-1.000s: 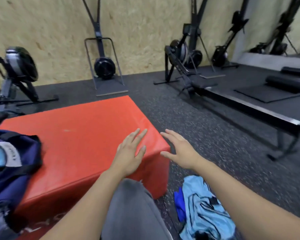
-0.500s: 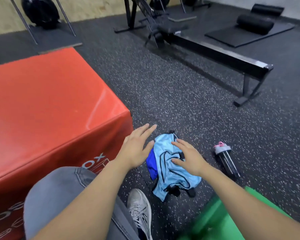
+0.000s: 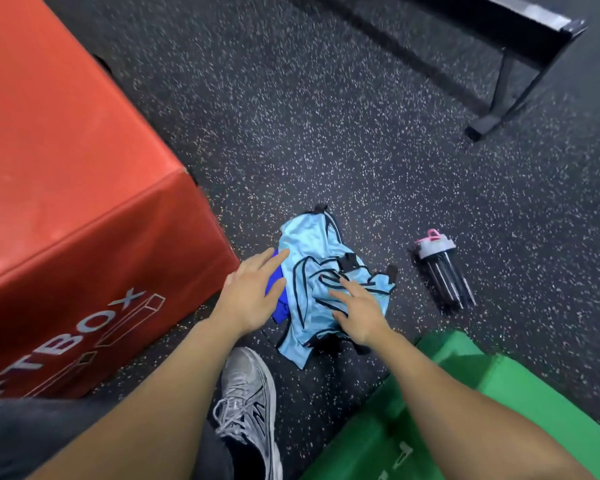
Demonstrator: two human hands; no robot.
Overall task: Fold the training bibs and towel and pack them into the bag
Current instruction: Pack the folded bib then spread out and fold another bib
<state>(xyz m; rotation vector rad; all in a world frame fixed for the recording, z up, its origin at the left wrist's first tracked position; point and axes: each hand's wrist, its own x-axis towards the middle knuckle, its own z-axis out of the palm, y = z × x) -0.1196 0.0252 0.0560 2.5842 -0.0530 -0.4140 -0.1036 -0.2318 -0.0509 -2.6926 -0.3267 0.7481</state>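
Now the crumpled light-blue training bibs [image 3: 321, 289], a darker blue piece tucked beneath, lie on the floor [image 3: 361, 133] beside the red box [image 3: 84, 202]. Both hands have dropped from the box top: left hand [image 3: 252, 296] and right hand [image 3: 359, 311] reach flat-fingered, gripping nothing, so pickup looks imminent.

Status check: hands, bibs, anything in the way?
Left hand and right hand open, over the pile. Light blue bibs crumpled on the floor, unfolded. Bottle lies beside, apart.
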